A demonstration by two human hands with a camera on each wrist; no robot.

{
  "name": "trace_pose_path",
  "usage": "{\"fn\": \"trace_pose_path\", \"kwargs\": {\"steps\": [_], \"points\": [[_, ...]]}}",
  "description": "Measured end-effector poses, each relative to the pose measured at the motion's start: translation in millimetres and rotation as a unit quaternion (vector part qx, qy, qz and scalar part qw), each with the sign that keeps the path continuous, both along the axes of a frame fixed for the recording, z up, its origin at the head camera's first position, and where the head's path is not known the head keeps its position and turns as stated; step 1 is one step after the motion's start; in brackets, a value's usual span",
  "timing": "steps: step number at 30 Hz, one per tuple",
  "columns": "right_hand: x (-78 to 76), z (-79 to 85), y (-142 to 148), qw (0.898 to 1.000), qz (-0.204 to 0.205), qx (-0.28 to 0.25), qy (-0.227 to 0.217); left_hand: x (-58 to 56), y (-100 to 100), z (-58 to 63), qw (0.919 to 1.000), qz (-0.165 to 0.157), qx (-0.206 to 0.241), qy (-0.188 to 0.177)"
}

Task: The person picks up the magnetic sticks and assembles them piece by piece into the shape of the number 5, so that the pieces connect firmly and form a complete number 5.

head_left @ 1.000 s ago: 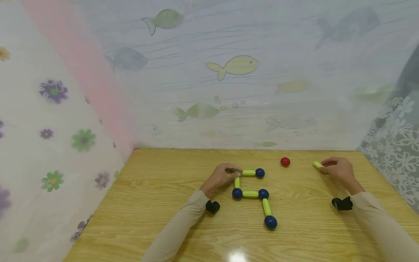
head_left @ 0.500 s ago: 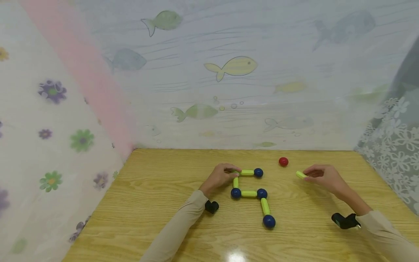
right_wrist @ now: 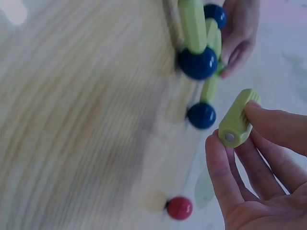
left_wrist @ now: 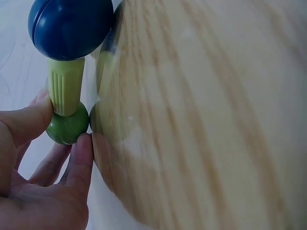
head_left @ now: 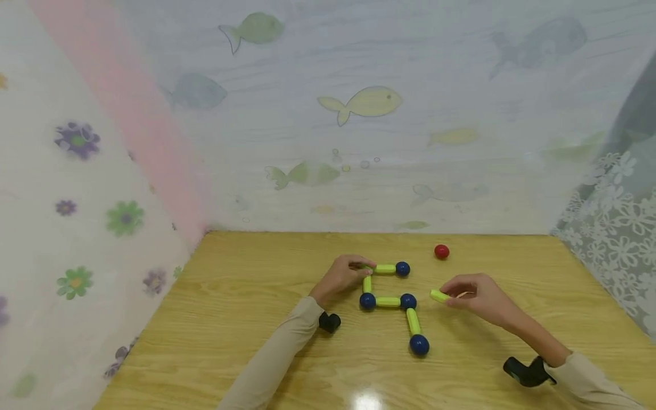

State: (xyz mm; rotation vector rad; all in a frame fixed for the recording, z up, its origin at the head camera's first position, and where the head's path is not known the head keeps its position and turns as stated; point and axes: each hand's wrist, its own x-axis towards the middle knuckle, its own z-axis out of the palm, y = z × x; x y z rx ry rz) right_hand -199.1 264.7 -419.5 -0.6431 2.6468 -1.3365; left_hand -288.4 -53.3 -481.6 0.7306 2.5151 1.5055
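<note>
On the wooden table lies a figure of yellow-green magnetic rods [head_left: 388, 302] joined by blue balls [head_left: 367, 301]. My left hand [head_left: 344, 275] grips its far left corner, where the left wrist view shows a green ball [left_wrist: 68, 128] between thumb and fingers, under the end of a rod [left_wrist: 66, 86]. To the right of the figure, my right hand [head_left: 479, 297] pinches a loose yellow-green magnetic rod [right_wrist: 238, 120] between thumb and fingers, held above the table. A round metal spot shows on that rod's end. Its left tip points toward the blue ball [head_left: 408, 302] at the figure's middle right.
A red ball [head_left: 442, 251] sits by itself near the table's back edge. Fish-patterned sheeting [head_left: 328, 142] rises behind the table [head_left: 246, 319], and a flowered sheet [head_left: 102, 239] borders it on the left. Each wrist carries a black camera mount [head_left: 528, 371].
My right hand has carried the loose rod left and toward me, from beyond the red ball to beside the figure. The left hand stays on its corner.
</note>
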Motion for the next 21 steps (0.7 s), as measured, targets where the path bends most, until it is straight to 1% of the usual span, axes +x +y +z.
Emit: {"fn": "trace_pose_path", "kwargs": {"steps": [4,10,13,16,21], "points": [[7.1,-1.2,-14,0.999,0.035,-0.016,0.003,-0.1,-1,0.0,1.0,0.002,0.002,-0.003],[19.1,-3.6,-36,0.997,0.068,-0.036,-0.018,-0.9,-2,0.4,1.0,-0.005,0.0,0.005],[24.0,-3.7,-46,0.996,0.086,-0.032,-0.023,-0.7,-3,0.3,1.0,-0.003,0.003,0.007],[27.8,-4.7,-55,0.994,0.108,-0.03,-0.015,-0.5,-3,-0.7,0.9999,-0.002,0.009,0.007],[32.8,-11.4,-65,0.989,0.141,-0.045,0.012,-0.7,-2,-2.9,0.9999,0.0,0.015,-0.001]]}}
